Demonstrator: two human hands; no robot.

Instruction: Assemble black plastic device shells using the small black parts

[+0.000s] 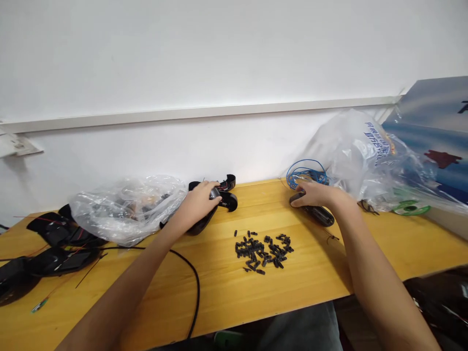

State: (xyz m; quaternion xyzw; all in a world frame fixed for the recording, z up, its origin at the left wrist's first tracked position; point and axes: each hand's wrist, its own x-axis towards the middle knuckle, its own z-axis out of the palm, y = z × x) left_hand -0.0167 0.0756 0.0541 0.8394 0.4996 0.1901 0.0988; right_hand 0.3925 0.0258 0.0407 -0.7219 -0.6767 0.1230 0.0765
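Observation:
Toward the back of the table, my left hand (199, 204) rests with curled fingers on a rounded black plastic part (214, 193). Around it lie more black curved shells (229, 201), with thin wires among them. My right hand (310, 193) grips a long black plastic casing (321, 216) at its far end, thumb and fingers round it. A short thin wire (332, 237) sticks out near that casing. Between my hands and closer to me, a loose pile of small black pieces (252, 249) is spread on the wood. What my left fingertips press on is partly hidden.
A see-through bag (127, 209) and wired black housings (54, 258) lie left. A black cable (197, 287) curves over the wooden table (219, 302). Right stand a coil of blue wire (307, 170), a big plastic bag (351, 151) and a green spool (411, 208). A wall closes the back.

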